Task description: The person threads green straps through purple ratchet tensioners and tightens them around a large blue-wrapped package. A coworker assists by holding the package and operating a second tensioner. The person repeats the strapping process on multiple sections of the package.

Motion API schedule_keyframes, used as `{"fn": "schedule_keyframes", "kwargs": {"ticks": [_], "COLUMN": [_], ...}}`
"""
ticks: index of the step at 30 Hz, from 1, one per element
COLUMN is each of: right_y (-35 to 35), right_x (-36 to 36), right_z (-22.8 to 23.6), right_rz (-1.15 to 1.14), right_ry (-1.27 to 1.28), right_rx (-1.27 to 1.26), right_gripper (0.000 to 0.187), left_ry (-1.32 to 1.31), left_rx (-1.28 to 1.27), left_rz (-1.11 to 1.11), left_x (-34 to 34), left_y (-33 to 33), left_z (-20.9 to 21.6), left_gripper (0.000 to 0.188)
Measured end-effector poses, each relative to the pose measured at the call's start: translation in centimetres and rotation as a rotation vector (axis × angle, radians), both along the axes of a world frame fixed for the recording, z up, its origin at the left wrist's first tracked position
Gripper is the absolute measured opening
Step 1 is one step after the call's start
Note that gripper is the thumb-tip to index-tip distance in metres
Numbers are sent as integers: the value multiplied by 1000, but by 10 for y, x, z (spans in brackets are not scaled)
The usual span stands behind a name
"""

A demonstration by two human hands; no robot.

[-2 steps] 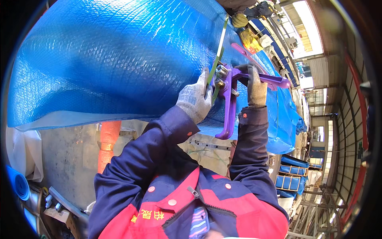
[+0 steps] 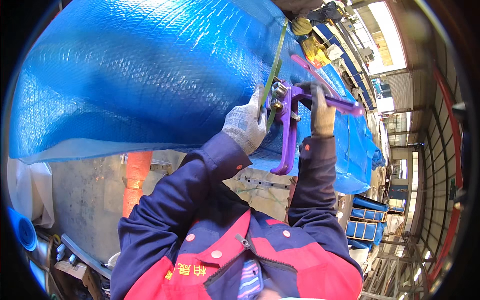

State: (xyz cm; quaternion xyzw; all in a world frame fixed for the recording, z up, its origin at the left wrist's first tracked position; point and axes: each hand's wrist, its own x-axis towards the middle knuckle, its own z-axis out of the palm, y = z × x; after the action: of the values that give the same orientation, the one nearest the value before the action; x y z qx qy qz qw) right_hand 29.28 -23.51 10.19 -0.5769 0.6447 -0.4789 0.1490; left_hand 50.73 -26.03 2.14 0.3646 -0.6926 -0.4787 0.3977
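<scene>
- A large bundle wrapped in blue bubble film (image 2: 150,75) fills the upper left; its lower edge hangs over an orange post (image 2: 136,175) and a grey floor, where open room is seen.
- The gloved left hand (image 2: 246,125) is pressed against the wrap, its fingers (image 2: 257,100) closed on the green strap (image 2: 275,65) just beside the tool head.
- The purple strapping tool (image 2: 287,125) sits on the strap between both hands, one handle hanging down.
- The gloved right hand (image 2: 321,112) is clenched around the tool's upper handle.
- Further right, blue wrapped stacks (image 2: 367,230) crowd a narrow aisle.
</scene>
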Motion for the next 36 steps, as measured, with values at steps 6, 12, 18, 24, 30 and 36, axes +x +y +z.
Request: {"fn": "schedule_keyframes", "kwargs": {"ticks": [6, 12, 18, 24, 30, 36], "right_y": [40, 42, 43, 46, 44, 44], "right_x": [29, 30, 29, 27, 28, 28], "right_z": [-40, -55, -52, -51, -48, -45], "right_rz": [-28, 1, 22, 25, 63, 54], "right_ry": [60, 20, 105, 69, 78, 117], "right_rx": [-128, -291, -334, -274, -338, -310], "right_gripper": [34, 27, 23, 33, 27, 30], "left_ry": [-118, -66, -42, -34, 113, 147], "left_rx": [79, 238, 237, 200, 145, 141], "left_rz": [-94, -125, -163, -119, -81, -127], "left_x": [-6, -12, -7, -3, 2, 9], "left_y": [-14, -21, -22, -17, -14, -10], "left_z": [-2, -8, -1, 6, 5, 10], "left_gripper": [60, 53, 50, 53, 53, 55]}}
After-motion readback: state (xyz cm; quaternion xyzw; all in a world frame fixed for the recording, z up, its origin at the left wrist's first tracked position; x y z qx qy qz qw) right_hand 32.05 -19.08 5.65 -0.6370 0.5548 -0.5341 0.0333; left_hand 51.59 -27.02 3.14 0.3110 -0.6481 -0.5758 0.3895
